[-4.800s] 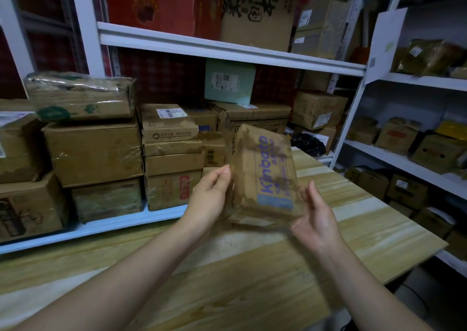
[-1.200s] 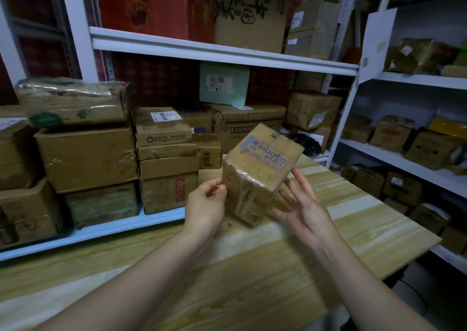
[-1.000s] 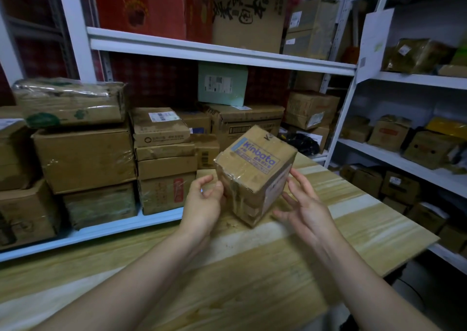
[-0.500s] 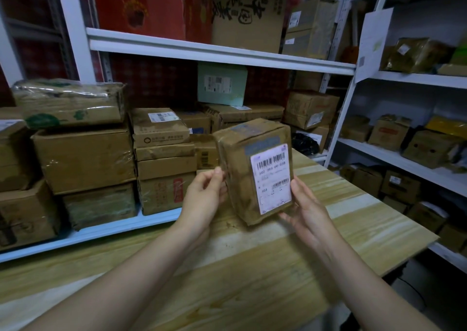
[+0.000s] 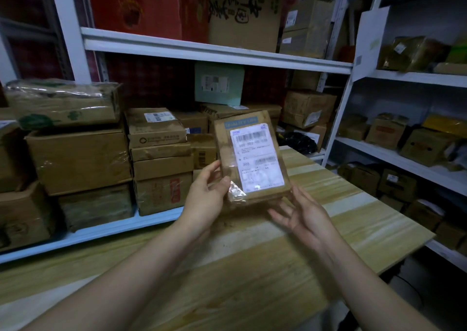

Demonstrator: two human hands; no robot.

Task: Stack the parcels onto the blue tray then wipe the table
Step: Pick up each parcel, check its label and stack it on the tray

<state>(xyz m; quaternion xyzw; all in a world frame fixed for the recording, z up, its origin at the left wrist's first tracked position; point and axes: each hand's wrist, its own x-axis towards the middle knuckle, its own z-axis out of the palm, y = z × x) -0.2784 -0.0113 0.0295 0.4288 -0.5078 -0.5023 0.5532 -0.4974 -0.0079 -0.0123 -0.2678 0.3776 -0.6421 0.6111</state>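
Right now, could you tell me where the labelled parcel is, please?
The parcel is centre of the head view, upright above the wooden table: the left hand grips its left edge, the right hand under its lower right corner.

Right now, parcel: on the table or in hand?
In hand. The parcel stands on end, label toward the camera; the left hand pinches its left edge, the right hand lies open under its bottom.

A brown cardboard parcel, wrapped in clear tape, is seen upright at the frame's centre, raised above the wooden tabletop, its white barcode label turned toward the camera.
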